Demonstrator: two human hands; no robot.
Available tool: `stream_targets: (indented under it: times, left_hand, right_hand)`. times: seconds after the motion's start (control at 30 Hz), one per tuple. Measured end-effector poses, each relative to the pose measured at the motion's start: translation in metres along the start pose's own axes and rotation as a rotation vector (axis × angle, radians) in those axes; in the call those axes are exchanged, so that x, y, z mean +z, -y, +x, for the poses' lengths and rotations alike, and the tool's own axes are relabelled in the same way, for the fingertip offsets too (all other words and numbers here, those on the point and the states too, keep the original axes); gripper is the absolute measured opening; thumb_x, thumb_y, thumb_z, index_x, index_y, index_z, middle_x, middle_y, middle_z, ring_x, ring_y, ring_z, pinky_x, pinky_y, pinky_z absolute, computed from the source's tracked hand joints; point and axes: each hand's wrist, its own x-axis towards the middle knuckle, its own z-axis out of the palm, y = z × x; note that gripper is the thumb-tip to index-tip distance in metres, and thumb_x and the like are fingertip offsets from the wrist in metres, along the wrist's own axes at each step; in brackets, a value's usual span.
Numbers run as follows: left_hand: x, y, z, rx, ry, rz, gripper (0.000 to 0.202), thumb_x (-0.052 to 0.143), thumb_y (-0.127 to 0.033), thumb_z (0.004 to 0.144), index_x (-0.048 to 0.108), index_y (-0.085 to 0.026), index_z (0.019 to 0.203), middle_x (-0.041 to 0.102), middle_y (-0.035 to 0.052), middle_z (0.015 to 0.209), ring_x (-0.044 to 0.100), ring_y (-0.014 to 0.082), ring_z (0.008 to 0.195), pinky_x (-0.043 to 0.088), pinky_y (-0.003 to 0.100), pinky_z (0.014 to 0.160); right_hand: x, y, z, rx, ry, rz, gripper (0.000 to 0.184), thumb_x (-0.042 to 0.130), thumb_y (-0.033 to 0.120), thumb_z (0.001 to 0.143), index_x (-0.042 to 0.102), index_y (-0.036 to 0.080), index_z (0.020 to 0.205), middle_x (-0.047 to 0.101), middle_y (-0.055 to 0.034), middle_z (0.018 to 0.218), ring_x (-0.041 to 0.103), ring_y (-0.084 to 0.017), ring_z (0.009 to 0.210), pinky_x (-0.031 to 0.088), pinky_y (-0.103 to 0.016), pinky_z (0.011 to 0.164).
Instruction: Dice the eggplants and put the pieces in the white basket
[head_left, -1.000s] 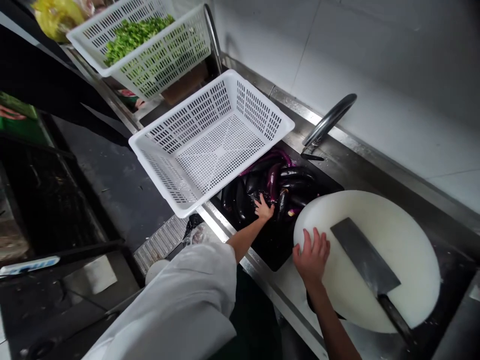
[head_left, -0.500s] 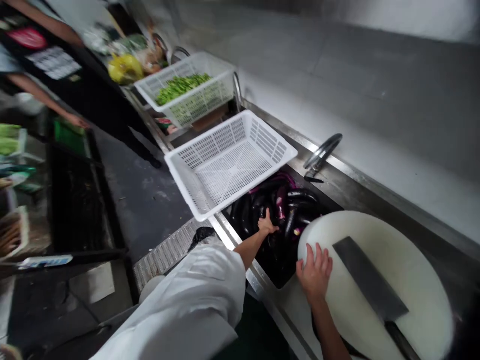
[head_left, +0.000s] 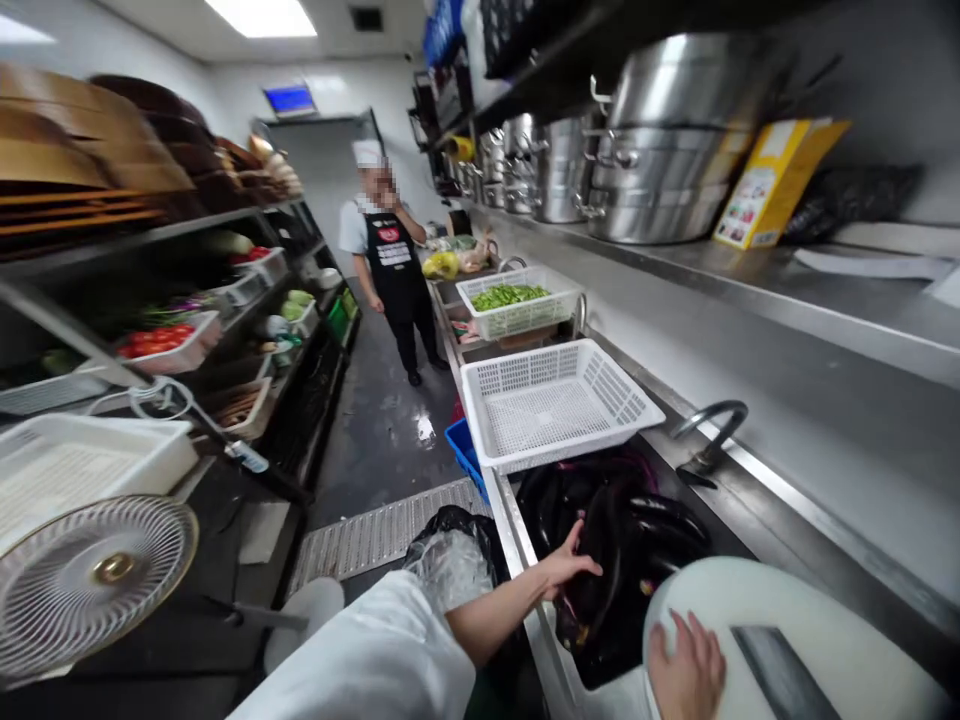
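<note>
My left hand (head_left: 568,568) reaches into a pile of glossy dark eggplants (head_left: 664,520) in the steel sink. Its thumb and forefinger are spread apart against the eggplants, while the other fingers are mostly hidden. At the near right, my right hand (head_left: 684,665) lies with fingers extended on the left rim of a thick round white chopping board (head_left: 832,610). A cleaver (head_left: 784,670) rests flat on that board, its handle outside the view. Just beyond the eggplants, a white perforated basket (head_left: 551,405) with nothing in it sits across the sink.
A curved faucet (head_left: 712,435) rises along the wall side. Farther back stands a basket of cut green vegetables (head_left: 517,297). A person in a black apron (head_left: 394,260) stands in the aisle. Overhead, a shelf holds steel pots (head_left: 664,150). A fan (head_left: 97,575) is at left.
The view has tilted up, bringing the aisle, shelves and whole co-worker into sight. My left hand is still among the eggplants, some of which have shifted. My right hand stays at the board's rim.
</note>
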Motion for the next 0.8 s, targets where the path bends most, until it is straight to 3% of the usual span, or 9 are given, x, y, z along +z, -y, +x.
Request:
stream_targets:
  times: [0.07,0.13,0.23,0.3,0.4,0.53,0.7,0.8]
  left_hand:
    - [0.01,-0.011,-0.01,0.059,0.029,-0.052,0.131,0.083,-0.017,0.04,0.036,-0.047,0.158,0.069,-0.0006,0.13,0.068,0.029,0.121,0.058,0.039,0.093]
    - [0.021,-0.022,-0.017,0.163,0.029,-0.074,0.139,0.086,-0.016,0.039,0.028,-0.046,0.162,0.066,0.0018,0.136,0.066,0.0299,0.125,0.057,0.041,0.097]
    - [0.041,-0.035,-0.028,0.348,0.04,-0.118,0.142,0.091,-0.016,0.042,0.022,-0.042,0.164,0.059,0.0055,0.146,0.062,0.0298,0.13,0.053,0.044,0.107]
    - [0.054,-0.041,-0.035,0.455,0.07,-0.158,0.142,0.094,-0.018,0.044,0.021,-0.04,0.165,0.056,0.0067,0.149,0.06,0.0285,0.133,0.051,0.044,0.11]
    - [0.071,-0.051,-0.041,0.553,0.127,-0.213,0.134,0.098,-0.027,0.05,0.027,-0.038,0.163,0.058,0.0086,0.145,0.061,0.0277,0.129,0.051,0.045,0.109]
    - [0.087,-0.081,-0.035,0.583,0.12,-0.291,0.106,0.101,-0.039,0.052,0.05,-0.026,0.144,0.066,0.0103,0.125,0.068,0.0256,0.109,0.055,0.043,0.1]
    - [0.085,-0.136,-0.021,0.704,-0.002,-0.394,0.079,0.095,-0.051,0.058,0.059,-0.022,0.122,0.07,0.0021,0.092,0.068,0.016,0.079,0.055,0.029,0.077]
    - [0.072,-0.148,-0.009,0.651,0.036,-0.276,0.057,0.093,-0.049,0.059,0.065,-0.016,0.097,0.069,0.0016,0.074,0.064,0.0144,0.066,0.051,0.026,0.067]
  right_hand:
    - [0.001,0.011,0.001,0.31,0.058,0.228,0.042,0.065,0.058,0.073,0.071,0.022,0.094,0.071,-0.0185,0.106,0.059,-0.049,0.12,0.039,-0.073,0.105]
    - [0.004,0.035,-0.003,0.592,0.234,0.457,0.047,0.069,0.064,0.068,0.069,0.024,0.093,0.072,-0.0141,0.098,0.066,-0.044,0.107,0.049,-0.068,0.095]
    - [0.009,0.079,-0.013,0.823,0.581,0.879,0.057,0.059,0.076,0.076,0.071,0.025,0.099,0.074,-0.0111,0.099,0.072,-0.038,0.096,0.057,-0.061,0.081]
    - [0.006,0.1,-0.013,0.949,0.673,1.114,0.053,0.055,0.074,0.081,0.071,0.026,0.097,0.076,-0.0095,0.097,0.073,-0.035,0.092,0.059,-0.057,0.078]
    - [-0.008,0.108,0.003,1.101,0.632,1.214,0.036,0.067,0.056,0.079,0.07,0.025,0.097,0.076,-0.0071,0.093,0.074,-0.03,0.083,0.058,-0.044,0.064]
    - [-0.034,0.092,0.032,1.182,0.557,1.19,0.037,0.075,0.039,0.071,0.066,0.021,0.101,0.077,-0.0067,0.091,0.074,-0.026,0.074,0.049,-0.028,0.05]
    - [-0.056,0.07,0.044,1.067,0.431,0.95,0.036,0.072,0.039,0.065,0.063,0.018,0.092,0.071,-0.0043,0.072,0.064,-0.019,0.053,0.047,-0.027,0.044]
    - [-0.066,0.061,0.042,1.037,0.302,0.72,0.039,0.071,0.047,0.063,0.063,0.018,0.089,0.064,-0.0032,0.059,0.06,-0.022,0.044,0.045,-0.03,0.039]
